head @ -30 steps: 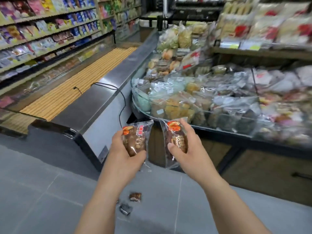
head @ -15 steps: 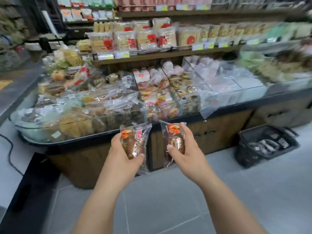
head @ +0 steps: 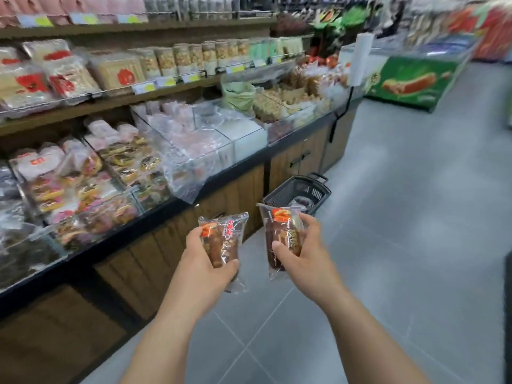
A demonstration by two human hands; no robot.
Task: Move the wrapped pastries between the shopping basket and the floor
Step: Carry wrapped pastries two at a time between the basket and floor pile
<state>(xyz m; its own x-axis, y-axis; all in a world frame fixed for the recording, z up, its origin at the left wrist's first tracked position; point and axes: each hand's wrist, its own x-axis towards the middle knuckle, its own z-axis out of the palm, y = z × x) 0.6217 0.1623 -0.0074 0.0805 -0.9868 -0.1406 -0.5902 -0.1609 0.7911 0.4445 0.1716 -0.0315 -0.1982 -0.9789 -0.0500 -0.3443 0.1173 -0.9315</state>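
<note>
My left hand [head: 203,261] grips a brown pastry in a clear wrapper with a red-orange label [head: 224,239], held upright at chest height. My right hand [head: 307,253] grips a second wrapped pastry [head: 279,236] of the same kind, a little to the right. Both fingers and thumbs curl round the packets. Just beyond the right-hand pastry, a dark shopping basket [head: 310,189] stands on the grey tiled floor [head: 401,217] against the display counter. Something pale lies inside it, blurred.
A long wooden display counter [head: 235,189] with clear bins of wrapped baked goods runs along the left. Shelves of packaged snacks rise above it. A green chest freezer [head: 410,81] stands at the far right. The tiled aisle opens to the right and ahead.
The view has swung right along the counter, from the chest freezer to the aisle. The basket now sits just ahead of my hands. Both hands still hold their pastries.
</note>
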